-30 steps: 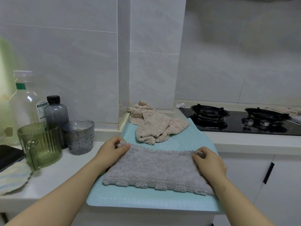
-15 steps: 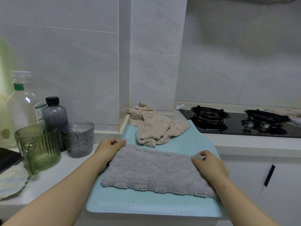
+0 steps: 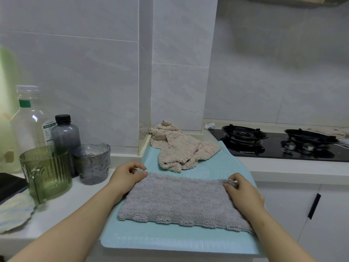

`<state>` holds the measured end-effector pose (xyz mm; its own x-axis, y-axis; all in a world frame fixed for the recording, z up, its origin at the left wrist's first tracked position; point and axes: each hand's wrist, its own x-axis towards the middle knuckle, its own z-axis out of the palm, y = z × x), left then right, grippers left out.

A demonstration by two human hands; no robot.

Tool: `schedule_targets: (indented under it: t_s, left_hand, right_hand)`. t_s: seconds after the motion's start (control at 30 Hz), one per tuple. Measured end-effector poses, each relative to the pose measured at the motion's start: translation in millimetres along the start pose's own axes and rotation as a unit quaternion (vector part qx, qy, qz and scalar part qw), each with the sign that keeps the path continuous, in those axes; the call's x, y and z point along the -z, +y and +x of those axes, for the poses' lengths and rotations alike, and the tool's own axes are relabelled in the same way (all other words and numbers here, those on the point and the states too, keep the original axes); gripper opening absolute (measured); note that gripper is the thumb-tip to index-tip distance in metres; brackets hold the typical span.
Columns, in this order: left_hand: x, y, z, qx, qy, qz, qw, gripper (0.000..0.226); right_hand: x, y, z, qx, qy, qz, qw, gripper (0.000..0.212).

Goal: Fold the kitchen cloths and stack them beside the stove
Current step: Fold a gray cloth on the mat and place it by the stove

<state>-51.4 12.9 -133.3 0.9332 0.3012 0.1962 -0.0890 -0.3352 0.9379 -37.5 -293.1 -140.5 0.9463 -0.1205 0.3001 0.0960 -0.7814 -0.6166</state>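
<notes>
Pinching grey cloth (image 3: 179, 201) far corners: left hand (image 3: 126, 174), right hand (image 3: 243, 193); bare mat (image 3: 170, 241) margin along near edge.

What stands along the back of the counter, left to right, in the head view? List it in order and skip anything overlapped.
clear bottle → dark bottle → grey tumbler → beige cloth → left burner → right burner. The green glass overlaps both bottles, so it is left out.

Left hand (image 3: 126, 174), right hand (image 3: 243, 191) forward, fingers curled, apparently pinching grey cloth (image 3: 179, 201) corners.
</notes>
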Motion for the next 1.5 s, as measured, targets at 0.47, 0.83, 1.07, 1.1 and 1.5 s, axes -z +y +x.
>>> schedule_targets:
  t_s: [0.47, 0.83, 1.07, 1.1, 1.5]
  left_hand:
    - [-0.6, 3.2, 0.2, 0.045, -0.013, 0.092, 0.995, 0.027]
    - [-37.1, 43.7, -71.4, -0.122, -0.157, 0.397, 0.896, 0.069]
    - [-47.5, 27.0, -74.4, -0.066, -0.227, 0.521, 0.82, 0.063]
    - [-47.3, 27.8, -74.4, -0.065, -0.231, 0.52, 0.82, 0.063]
    - [-35.5, 49.7, -60.3, 0.004, -0.086, 0.252, 0.964, 0.067]
  right_hand:
    - [-1.4, -3.5, 4.6, -0.073, -0.023, 0.08, 0.994, 0.03]
    - [36.0, -13.7, -25.4, -0.046, -0.146, 0.128, 0.98, 0.051]
    - [46.2, -25.5, -41.0, -0.027, -0.183, 0.037, 0.982, 0.059]
    - [46.8, -25.8, -40.3, -0.042, -0.19, 0.028, 0.98, 0.062]
    - [58.5, -84.3, -27.6, -0.07, -0.132, 0.23, 0.962, 0.055]
